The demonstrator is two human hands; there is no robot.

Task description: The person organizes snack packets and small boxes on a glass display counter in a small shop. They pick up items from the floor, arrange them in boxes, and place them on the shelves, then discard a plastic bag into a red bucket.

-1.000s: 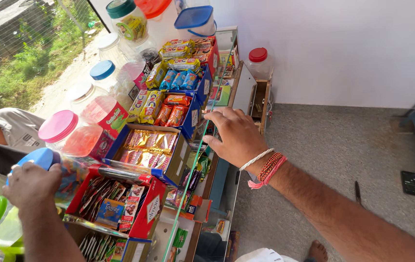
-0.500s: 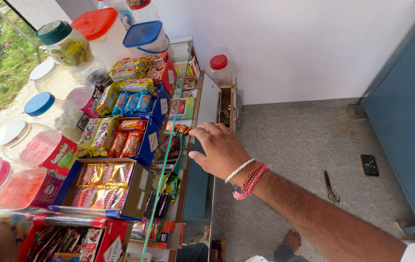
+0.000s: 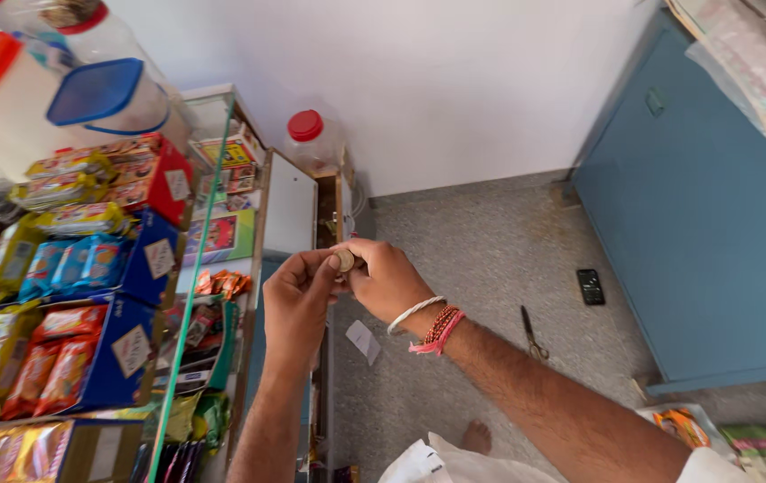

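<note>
My left hand [image 3: 298, 300] and my right hand [image 3: 383, 277] meet in front of me, just past the edge of a glass shop counter [image 3: 208, 192]. Between their fingertips they pinch a small round coin [image 3: 344, 260], which both hands touch. My right wrist wears a white bangle and pink-red threads [image 3: 428, 324]. The hands hover above a narrow open wooden drawer [image 3: 327, 210] beside the counter.
Boxes of wrapped sweets and snacks [image 3: 88, 268] line the counter top at left, with lidded plastic jars [image 3: 106, 94] behind them. A red-capped jar [image 3: 310, 139] stands by the white wall. On the grey floor lie scissors [image 3: 531, 333], a black phone [image 3: 590, 286] and a paper scrap [image 3: 363, 340]. A blue cabinet [image 3: 714, 224] stands at right.
The view has swung right, away from the jars. My right hand left the counter's edge and my left hand came up from the lower left; both now meet on a coin.
</note>
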